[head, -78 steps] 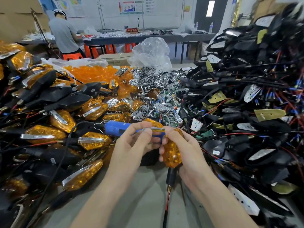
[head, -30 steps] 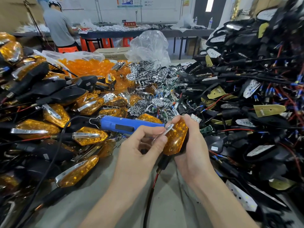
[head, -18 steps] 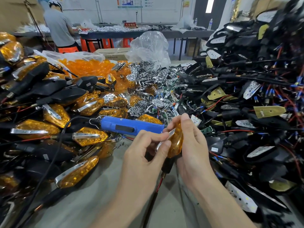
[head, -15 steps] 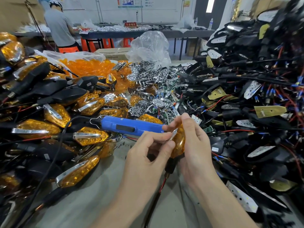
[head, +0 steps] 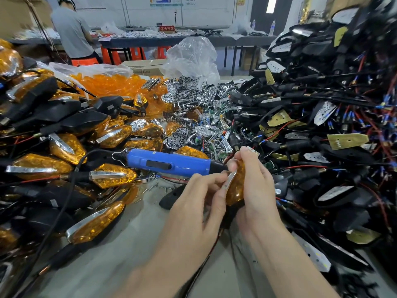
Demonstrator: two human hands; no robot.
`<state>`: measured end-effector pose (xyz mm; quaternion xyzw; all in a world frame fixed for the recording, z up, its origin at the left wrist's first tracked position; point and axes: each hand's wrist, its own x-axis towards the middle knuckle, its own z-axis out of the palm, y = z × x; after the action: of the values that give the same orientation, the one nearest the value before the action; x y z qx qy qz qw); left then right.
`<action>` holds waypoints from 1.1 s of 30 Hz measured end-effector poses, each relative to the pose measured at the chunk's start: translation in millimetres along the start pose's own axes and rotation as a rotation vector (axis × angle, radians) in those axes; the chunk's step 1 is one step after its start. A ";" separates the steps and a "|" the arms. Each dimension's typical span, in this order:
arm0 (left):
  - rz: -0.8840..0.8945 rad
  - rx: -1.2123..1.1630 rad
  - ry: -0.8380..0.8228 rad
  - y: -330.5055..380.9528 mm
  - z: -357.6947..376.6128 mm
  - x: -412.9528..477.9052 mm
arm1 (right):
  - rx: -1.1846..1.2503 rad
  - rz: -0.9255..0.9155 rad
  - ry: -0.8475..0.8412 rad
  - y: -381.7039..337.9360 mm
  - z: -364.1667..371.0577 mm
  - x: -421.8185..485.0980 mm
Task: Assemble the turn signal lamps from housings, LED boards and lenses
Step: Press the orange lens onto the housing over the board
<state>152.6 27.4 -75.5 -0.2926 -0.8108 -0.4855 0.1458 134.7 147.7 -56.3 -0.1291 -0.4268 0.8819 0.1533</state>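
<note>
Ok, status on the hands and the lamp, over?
Left hand pinching chrome trim. Right hand gripping amber lamp. Blue screwdriver lies just behind them, not blocking.

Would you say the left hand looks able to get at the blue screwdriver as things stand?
Probably yes: the blue screwdriver lies uncovered just beyond the left hand, nothing between them, though that hand now pinches the chrome strip on the lamp.
</note>
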 end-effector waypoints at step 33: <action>-0.173 -0.118 -0.091 -2.2 -20.5 5.9 | 0.030 0.030 -0.148 -9.2 1.9 -6.7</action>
<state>145.6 10.7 -64.0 -0.2514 -0.8089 -0.5292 0.0489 141.6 149.2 -47.3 -0.0674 -0.4216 0.8976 0.1099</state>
